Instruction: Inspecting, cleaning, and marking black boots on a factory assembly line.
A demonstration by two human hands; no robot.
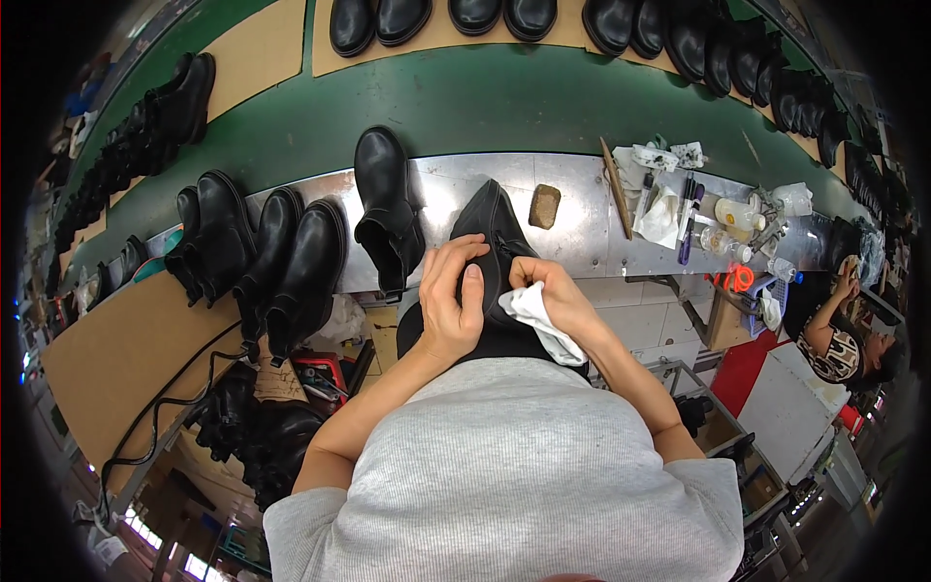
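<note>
A black leather boot (pixel 497 218) lies in front of me, its toe pointing away and its sole turned aside. My left hand (pixel 450 303) grips its left side, fingers curled over the leather and thumb upright. On the other side, my right hand (pixel 555 294) is closed on a white cloth (pixel 545 330), its fingertips against the boot's edge. The cloth hangs down toward my lap. To the left of this boot another black ankle boot (pixel 385 184) rests on the metal strip.
More black boots (pixel 310 262) stand at the left. A brown block (pixel 545 207) sits right of my boot, near a wooden stick (pixel 617 189), pens (pixel 690 221) and bottles (pixel 739 213). Shoes line the green belt (pixel 524 102). Another person (pixel 842 335) works at the far right.
</note>
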